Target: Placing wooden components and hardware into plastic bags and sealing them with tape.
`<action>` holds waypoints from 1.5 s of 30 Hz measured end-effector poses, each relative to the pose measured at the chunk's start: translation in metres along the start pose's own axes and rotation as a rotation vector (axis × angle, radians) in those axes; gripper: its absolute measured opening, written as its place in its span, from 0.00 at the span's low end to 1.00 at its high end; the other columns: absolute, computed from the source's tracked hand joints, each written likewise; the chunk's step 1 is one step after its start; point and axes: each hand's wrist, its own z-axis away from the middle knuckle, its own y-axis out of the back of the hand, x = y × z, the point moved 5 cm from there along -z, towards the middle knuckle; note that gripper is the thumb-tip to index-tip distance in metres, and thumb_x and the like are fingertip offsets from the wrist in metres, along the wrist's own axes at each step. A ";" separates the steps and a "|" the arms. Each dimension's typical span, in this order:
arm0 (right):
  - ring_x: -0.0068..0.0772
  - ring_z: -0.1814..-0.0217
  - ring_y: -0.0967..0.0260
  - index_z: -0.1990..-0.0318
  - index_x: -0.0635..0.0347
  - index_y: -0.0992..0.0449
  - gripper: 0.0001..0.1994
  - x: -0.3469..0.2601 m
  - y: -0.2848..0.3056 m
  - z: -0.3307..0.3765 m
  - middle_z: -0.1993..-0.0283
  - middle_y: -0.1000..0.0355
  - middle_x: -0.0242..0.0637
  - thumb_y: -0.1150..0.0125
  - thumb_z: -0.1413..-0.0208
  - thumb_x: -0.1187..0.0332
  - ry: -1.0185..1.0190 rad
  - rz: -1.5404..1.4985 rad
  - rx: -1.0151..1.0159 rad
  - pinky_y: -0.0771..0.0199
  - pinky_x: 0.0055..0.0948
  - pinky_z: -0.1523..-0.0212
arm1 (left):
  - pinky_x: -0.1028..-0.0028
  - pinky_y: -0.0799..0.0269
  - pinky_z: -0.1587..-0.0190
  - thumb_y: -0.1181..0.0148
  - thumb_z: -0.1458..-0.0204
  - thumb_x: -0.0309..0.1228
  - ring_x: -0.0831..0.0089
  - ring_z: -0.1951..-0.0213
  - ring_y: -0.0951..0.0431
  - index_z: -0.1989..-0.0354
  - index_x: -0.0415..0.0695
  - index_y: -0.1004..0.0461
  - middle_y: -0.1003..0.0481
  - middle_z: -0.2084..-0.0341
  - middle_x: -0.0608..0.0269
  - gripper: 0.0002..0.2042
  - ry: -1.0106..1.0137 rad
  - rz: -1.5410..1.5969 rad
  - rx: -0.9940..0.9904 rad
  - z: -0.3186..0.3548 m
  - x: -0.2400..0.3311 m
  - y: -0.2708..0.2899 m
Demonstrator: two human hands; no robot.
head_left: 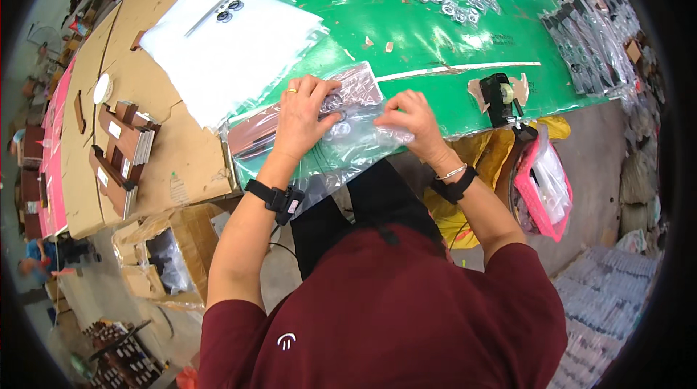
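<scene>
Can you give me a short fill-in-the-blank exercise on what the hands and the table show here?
1. Both hands, the left hand and the right hand, press on a clear plastic ____.
2. The table top under the bag is coloured ____.
3. The stack of white sheets lies to the person's ____ of the hands.
4. The tape dispenser on the table edge is coloured ____.

Missing words: bag; green; left; black
</scene>
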 end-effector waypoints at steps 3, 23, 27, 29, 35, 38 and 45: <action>0.37 0.60 0.33 0.67 0.50 0.19 0.07 0.006 0.003 -0.023 0.65 0.30 0.27 0.39 0.53 0.73 -0.015 -0.088 0.058 0.38 0.36 0.55 | 0.62 0.35 0.51 0.28 0.64 0.29 0.61 0.57 0.31 0.52 0.50 0.23 0.29 0.63 0.64 0.25 0.004 -0.003 -0.025 0.000 -0.001 -0.001; 0.42 0.41 0.33 0.55 0.60 0.21 0.13 0.044 -0.043 -0.055 0.44 0.26 0.35 0.39 0.50 0.75 -0.111 -0.383 0.089 0.33 0.36 0.40 | 0.65 0.35 0.50 0.34 0.55 0.28 0.60 0.60 0.32 0.48 0.52 0.21 0.29 0.66 0.63 0.21 -0.013 0.103 -0.218 0.010 -0.022 0.006; 0.43 0.42 0.33 0.55 0.59 0.21 0.13 0.050 -0.043 -0.053 0.45 0.26 0.35 0.39 0.51 0.76 -0.075 -0.336 0.097 0.33 0.37 0.40 | 0.45 0.49 0.31 0.35 0.50 0.28 0.61 0.47 0.27 0.37 0.54 0.30 0.23 0.55 0.65 0.28 0.240 0.389 -0.069 0.031 0.019 0.030; 0.42 0.42 0.33 0.56 0.59 0.21 0.14 0.052 -0.042 -0.052 0.45 0.25 0.35 0.43 0.52 0.78 -0.119 -0.361 0.116 0.35 0.37 0.39 | 0.55 0.47 0.31 0.34 0.49 0.28 0.58 0.46 0.25 0.34 0.50 0.33 0.23 0.52 0.58 0.31 0.213 -0.148 0.112 0.057 0.054 0.038; 0.44 0.43 0.33 0.57 0.60 0.22 0.14 0.051 -0.043 -0.057 0.46 0.25 0.36 0.43 0.53 0.78 -0.075 -0.363 0.112 0.34 0.38 0.39 | 0.61 0.28 0.59 0.41 0.48 0.25 0.58 0.60 0.23 0.58 0.47 0.22 0.22 0.65 0.59 0.10 0.366 -0.401 0.243 0.102 0.008 0.087; 0.45 0.44 0.33 0.53 0.61 0.23 0.17 0.058 -0.044 -0.053 0.47 0.26 0.38 0.42 0.53 0.79 -0.015 -0.303 0.121 0.32 0.38 0.40 | 0.66 0.26 0.60 0.43 0.46 0.26 0.56 0.60 0.21 0.62 0.48 0.20 0.21 0.64 0.57 0.07 0.403 -0.511 0.014 0.062 -0.008 0.114; 0.46 0.45 0.33 0.52 0.62 0.23 0.18 0.048 -0.048 -0.056 0.47 0.26 0.39 0.42 0.53 0.77 -0.039 -0.324 0.124 0.31 0.37 0.42 | 0.52 0.34 0.41 0.43 0.50 0.25 0.60 0.54 0.21 0.57 0.52 0.20 0.20 0.58 0.62 0.13 0.350 -1.004 -0.287 -0.006 -0.069 0.071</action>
